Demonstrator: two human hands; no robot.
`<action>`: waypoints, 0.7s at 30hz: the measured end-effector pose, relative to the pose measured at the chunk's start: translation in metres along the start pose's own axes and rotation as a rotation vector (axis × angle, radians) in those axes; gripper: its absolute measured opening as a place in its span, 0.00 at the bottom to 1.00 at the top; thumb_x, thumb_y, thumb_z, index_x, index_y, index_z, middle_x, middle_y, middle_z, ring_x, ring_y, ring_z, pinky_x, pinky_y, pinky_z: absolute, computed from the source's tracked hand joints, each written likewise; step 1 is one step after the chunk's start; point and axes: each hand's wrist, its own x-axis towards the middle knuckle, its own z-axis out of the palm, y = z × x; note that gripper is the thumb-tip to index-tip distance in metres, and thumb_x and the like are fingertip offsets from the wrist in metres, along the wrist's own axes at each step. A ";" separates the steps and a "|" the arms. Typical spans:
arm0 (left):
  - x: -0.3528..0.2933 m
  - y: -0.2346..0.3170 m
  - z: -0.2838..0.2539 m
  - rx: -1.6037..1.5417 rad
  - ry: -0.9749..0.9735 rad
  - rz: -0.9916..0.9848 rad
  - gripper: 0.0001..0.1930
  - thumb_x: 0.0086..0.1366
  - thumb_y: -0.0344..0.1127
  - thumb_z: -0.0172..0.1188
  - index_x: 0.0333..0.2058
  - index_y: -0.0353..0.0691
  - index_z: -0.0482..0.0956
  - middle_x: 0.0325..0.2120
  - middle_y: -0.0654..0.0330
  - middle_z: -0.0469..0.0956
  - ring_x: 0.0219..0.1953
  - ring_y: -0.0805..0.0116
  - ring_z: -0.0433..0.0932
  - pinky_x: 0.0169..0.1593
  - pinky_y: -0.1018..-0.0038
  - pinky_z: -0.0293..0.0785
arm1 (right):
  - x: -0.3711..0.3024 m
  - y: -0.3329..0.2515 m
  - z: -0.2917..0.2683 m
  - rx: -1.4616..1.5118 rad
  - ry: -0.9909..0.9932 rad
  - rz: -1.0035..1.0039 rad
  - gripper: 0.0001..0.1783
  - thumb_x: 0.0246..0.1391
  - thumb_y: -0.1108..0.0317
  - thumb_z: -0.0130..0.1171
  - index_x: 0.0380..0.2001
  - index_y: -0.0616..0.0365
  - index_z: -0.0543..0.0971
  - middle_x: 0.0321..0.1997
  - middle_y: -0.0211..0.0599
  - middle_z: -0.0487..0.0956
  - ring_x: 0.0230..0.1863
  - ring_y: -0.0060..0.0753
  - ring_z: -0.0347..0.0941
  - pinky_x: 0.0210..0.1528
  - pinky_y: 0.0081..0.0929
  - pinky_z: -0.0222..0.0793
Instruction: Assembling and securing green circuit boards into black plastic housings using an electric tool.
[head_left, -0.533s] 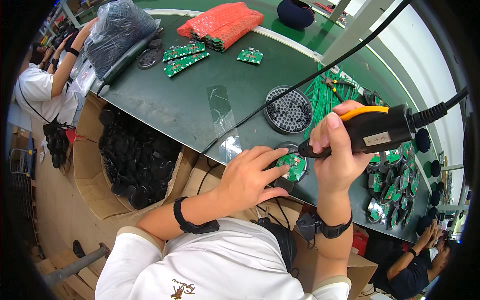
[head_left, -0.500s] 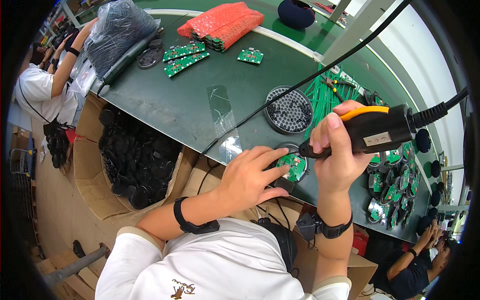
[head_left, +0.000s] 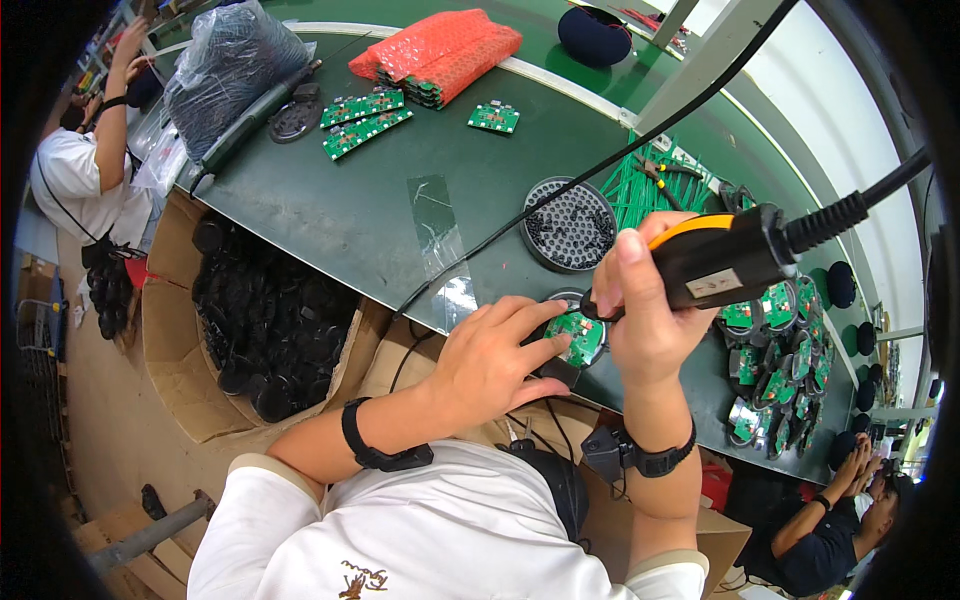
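With my right hand [head_left: 645, 305] I grip a black electric screwdriver [head_left: 730, 262] with an orange strip, its bit pointing left. The tip sits at the upper part of a green circuit board [head_left: 580, 338] in a round black housing [head_left: 565, 373] at the table's near edge. Whether the bit touches a screw is hidden by fingers. My left hand [head_left: 490, 355] holds the housing from the left, fingers over the board and thumb along the near side. Just beyond stands a round black dish [head_left: 568, 222] of small dark parts.
Green cable ties [head_left: 635, 190] and pliers [head_left: 655, 180] lie beyond the dish. Boards in housings [head_left: 775, 370] are piled right. Loose boards [head_left: 365, 130] and a red bubble-wrap pack [head_left: 440, 50] lie farther back. A carton [head_left: 180, 370] of black parts stands left; the screwdriver cable [head_left: 560, 190] crosses the table.
My right hand and the screwdriver have moved left, bringing the bit farther over the board. My left hand stays on the housing. At the far left, another person's hand has moved up and left.
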 end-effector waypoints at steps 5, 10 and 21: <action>-0.003 0.000 0.002 -0.008 0.005 0.002 0.28 0.50 0.51 0.78 0.47 0.42 0.88 0.58 0.54 0.81 0.54 0.49 0.80 0.53 0.56 0.79 | -0.001 0.001 0.000 -0.093 -0.035 0.005 0.09 0.65 0.79 0.64 0.43 0.59 0.73 0.21 0.28 0.72 0.15 0.20 0.67 0.18 0.22 0.64; -0.003 0.003 0.000 0.055 -0.031 0.009 0.28 0.50 0.51 0.79 0.47 0.43 0.88 0.59 0.57 0.80 0.54 0.51 0.78 0.55 0.57 0.78 | -0.002 0.002 0.003 -0.238 -0.056 0.024 0.06 0.64 0.77 0.68 0.34 0.60 0.80 0.25 0.25 0.79 0.20 0.15 0.70 0.22 0.19 0.66; -0.009 -0.004 0.000 -0.205 0.131 -0.004 0.22 0.47 0.20 0.75 0.44 0.38 0.89 0.49 0.52 0.88 0.51 0.50 0.85 0.56 0.61 0.82 | 0.004 -0.035 -0.074 -0.995 0.138 -0.420 0.32 0.64 0.57 0.71 0.64 0.60 0.72 0.32 0.39 0.82 0.34 0.46 0.82 0.43 0.41 0.78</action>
